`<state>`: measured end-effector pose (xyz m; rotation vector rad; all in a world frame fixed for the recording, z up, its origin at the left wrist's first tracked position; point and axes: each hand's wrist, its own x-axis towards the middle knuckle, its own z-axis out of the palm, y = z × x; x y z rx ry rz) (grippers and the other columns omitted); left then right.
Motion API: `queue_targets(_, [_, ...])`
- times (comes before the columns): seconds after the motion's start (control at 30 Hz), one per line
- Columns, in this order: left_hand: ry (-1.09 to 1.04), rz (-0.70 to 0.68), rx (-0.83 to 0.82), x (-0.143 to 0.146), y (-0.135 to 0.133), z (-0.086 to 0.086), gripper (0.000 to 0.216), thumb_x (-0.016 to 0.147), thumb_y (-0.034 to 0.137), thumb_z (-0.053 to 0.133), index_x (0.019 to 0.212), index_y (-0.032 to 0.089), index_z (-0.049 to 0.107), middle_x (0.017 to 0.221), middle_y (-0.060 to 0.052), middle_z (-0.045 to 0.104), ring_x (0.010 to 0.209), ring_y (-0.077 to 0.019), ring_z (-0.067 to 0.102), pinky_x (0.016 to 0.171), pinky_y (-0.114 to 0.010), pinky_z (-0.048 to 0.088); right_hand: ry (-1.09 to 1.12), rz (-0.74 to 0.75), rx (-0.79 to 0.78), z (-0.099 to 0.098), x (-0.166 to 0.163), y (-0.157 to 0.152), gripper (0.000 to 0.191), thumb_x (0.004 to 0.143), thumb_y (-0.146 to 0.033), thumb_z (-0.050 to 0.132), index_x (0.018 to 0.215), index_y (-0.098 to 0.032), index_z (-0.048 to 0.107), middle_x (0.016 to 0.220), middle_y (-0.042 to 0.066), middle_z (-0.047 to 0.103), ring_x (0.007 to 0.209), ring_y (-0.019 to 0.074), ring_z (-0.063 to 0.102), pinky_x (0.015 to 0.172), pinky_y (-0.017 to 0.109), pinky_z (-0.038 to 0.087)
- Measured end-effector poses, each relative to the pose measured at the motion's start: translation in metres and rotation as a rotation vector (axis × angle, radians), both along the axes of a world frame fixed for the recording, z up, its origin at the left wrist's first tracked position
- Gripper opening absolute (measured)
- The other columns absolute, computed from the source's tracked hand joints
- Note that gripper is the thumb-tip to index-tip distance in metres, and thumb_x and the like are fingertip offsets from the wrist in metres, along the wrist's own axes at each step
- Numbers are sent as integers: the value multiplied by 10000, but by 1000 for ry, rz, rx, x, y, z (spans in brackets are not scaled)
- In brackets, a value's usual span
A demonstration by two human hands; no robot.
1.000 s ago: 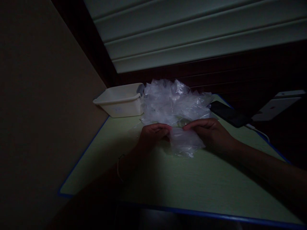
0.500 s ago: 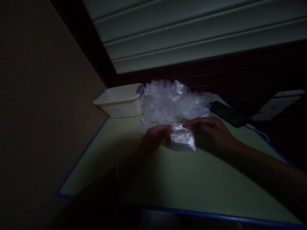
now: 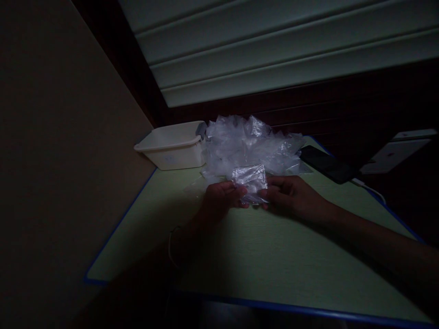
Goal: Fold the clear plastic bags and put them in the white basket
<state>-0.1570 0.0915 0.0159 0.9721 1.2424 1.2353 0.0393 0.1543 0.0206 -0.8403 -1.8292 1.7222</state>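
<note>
A folded clear plastic bag (image 3: 249,175) is held between the left hand (image 3: 222,197), by which its left side is clamped, and the right hand (image 3: 291,196), by which its right side is clamped likewise; it is positioned over the green table (image 3: 274,260), just in front of the heap of plastic bags (image 3: 240,144)

Left hand (image 3: 219,197), right hand (image 3: 291,197), thumbs (image 3: 241,191) seemingly uppermost
</note>
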Motion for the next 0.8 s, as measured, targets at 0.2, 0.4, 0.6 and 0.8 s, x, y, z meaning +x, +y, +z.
queue_targets(0.2, [8,79,9,0,2,0,310,657,335,789,827,89,710,823,-81,730,655,-151,684,603,-274,594,-11,-19,11,-3,-1,3,285,816,-423,667,787,-139,677,658,40,658,529,88,510,486,224,361])
queue_targets(0.4, [0,77,23,-1,1,0,303,660,339,797,835,103,722,818,-72,735,662,-150,692,602,-258,599,-5,-90,56,6,0,2,278,825,-433,652,791,-158,678,664,13,636,537,92,498,485,228,347])
queue_targets(0.6, [24,-30,-9,5,-2,-4,268,679,310,787,843,105,728,788,-64,733,672,-171,706,625,-279,611,20,-102,44,9,0,-2,261,798,-421,668,802,-160,673,711,22,632,582,121,515,519,259,378])
queue_targets(0.8, [30,-57,-39,7,-3,-8,300,636,327,816,783,87,714,732,-55,711,630,-164,699,612,-280,614,71,-160,17,8,0,1,212,733,-365,734,705,-160,690,668,9,635,587,117,527,567,263,412])
